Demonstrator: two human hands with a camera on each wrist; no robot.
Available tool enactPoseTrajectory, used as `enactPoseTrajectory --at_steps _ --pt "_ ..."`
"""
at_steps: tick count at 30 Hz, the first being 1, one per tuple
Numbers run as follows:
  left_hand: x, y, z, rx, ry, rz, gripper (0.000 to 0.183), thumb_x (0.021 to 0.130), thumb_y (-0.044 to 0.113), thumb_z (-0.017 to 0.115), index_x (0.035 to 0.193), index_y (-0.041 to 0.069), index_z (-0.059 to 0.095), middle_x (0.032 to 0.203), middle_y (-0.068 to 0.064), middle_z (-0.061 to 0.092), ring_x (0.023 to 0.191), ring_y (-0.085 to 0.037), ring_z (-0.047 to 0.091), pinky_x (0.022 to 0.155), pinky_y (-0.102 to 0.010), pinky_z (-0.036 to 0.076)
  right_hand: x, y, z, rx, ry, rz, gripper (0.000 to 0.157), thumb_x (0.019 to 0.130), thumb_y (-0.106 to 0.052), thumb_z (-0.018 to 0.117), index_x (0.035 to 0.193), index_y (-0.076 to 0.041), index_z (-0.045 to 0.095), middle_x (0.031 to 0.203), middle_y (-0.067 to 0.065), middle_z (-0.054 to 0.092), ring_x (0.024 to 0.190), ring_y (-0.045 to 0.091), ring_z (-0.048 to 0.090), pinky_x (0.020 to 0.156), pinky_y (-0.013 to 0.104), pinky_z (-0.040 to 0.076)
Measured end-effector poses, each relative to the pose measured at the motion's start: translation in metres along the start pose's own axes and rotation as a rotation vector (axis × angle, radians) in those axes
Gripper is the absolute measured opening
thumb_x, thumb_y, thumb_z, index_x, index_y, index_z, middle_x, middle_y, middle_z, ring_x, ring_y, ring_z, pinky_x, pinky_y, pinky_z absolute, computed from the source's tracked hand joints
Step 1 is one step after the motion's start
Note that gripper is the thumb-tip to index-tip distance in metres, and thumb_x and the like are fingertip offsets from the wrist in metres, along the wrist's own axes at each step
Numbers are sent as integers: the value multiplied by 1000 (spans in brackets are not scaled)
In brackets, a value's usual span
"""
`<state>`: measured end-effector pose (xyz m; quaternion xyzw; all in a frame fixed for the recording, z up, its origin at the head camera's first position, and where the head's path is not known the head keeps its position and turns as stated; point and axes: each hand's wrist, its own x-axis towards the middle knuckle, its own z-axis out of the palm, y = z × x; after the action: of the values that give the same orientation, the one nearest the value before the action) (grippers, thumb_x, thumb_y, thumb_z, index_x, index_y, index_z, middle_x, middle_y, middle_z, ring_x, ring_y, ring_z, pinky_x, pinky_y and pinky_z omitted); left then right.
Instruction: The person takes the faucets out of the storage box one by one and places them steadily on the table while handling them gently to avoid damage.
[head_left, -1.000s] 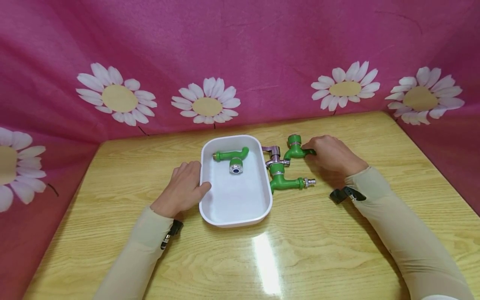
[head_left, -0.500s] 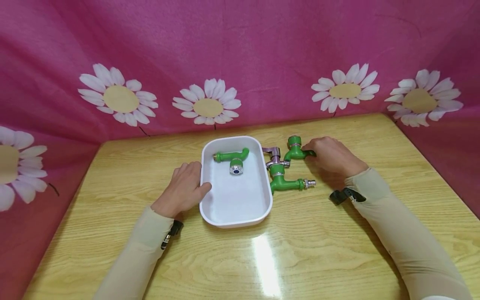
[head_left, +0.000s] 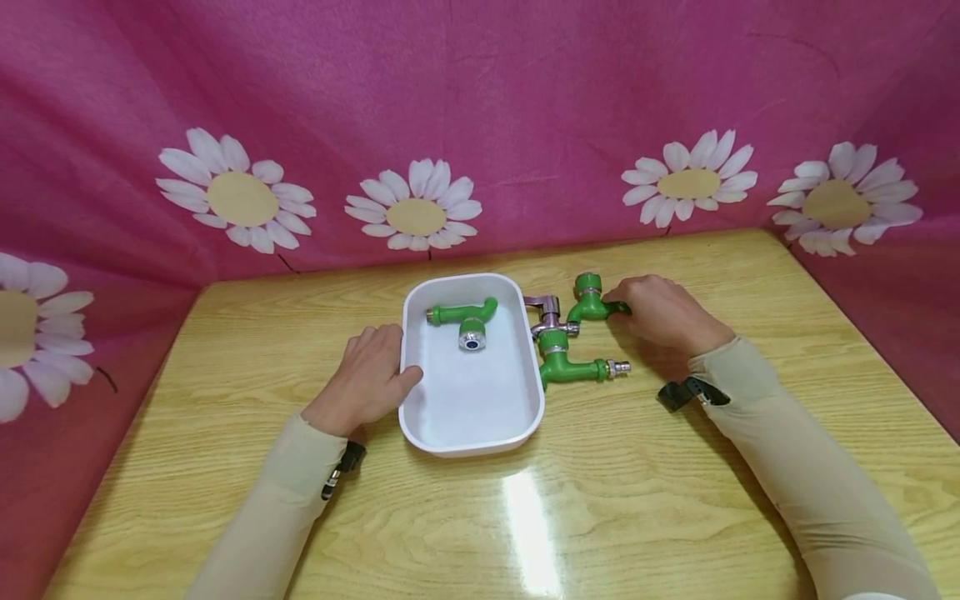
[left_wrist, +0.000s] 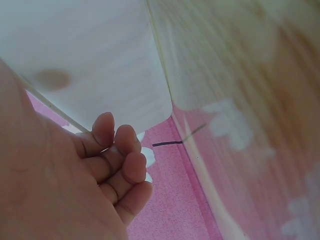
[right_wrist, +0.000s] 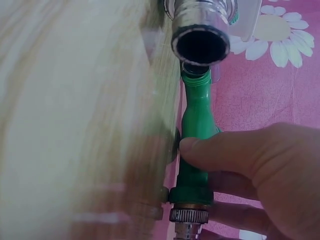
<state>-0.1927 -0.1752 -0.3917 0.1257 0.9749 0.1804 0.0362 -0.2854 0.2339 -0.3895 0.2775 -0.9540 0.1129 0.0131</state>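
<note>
A white plastic tray (head_left: 471, 408) stands on the table, and inside it lies a green tap (head_left: 459, 312) with a chrome end. My left hand (head_left: 362, 379) grips the tray's left side, thumb over the rim and bent fingers (left_wrist: 135, 167) along the outside wall. Just right of the tray are a chrome tap (head_left: 550, 312) and a green tap with a metal hose nozzle (head_left: 573, 369). Behind them, another green tap (head_left: 592, 307) is pinched by my right hand (head_left: 663, 312). The right wrist view shows my thumb on that tap's green body (right_wrist: 198, 112); some fingers are hidden behind it.
The glossy wood-grain table (head_left: 637, 517) runs back to a pink cloth (head_left: 525, 117) with white flowers, which also hangs at both sides. In the right wrist view, an open metal tube end (right_wrist: 201, 46) juts out close above the held tap.
</note>
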Motion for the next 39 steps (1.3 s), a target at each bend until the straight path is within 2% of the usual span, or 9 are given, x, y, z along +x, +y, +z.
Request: enactPoseTrajectory --at_steps 7,14,24,32,39 --pt "0 -2 -1 -1 1 -6 41 93 33 54 118 1 50 97 -10 51 96 -27 42 86 -39 29 2 -2 -3 -10 20 2 14 91 -12 73 103 -10 79 90 4 71 78 17 58 73 38 49" --pt "0 -2 0 0 2 -7 40 93 33 54 118 1 50 96 -10 51 96 -27 42 85 -38 30 2 -5 -8 -32 23 -2 29 90 -13 77 117 -4 77 110 13 78 96 28 73 86 51 57" --pt "2 -4 -1 6 15 24 38 93 34 55 113 2 51 95 -10 51 95 -28 43 84 -37 30 0 -15 -15 -55 39 0 29 91 -15 75 118 -6 77 117 16 76 106 37 73 92 56 56" --pt "1 -2 -1 2 16 26 38 93 34 55 113 2 50 95 -10 51 95 -27 42 84 -38 30 -2 -26 -24 -70 73 -12 27 91 -19 76 117 -10 78 113 14 77 92 29 72 82 51 57" --pt "2 -4 0 -7 47 54 32 92 31 56 105 3 52 92 -9 52 94 -28 45 84 -39 32 -2 -38 -31 -75 102 -30 27 90 -23 78 114 -11 78 110 12 77 90 29 73 81 50 58"
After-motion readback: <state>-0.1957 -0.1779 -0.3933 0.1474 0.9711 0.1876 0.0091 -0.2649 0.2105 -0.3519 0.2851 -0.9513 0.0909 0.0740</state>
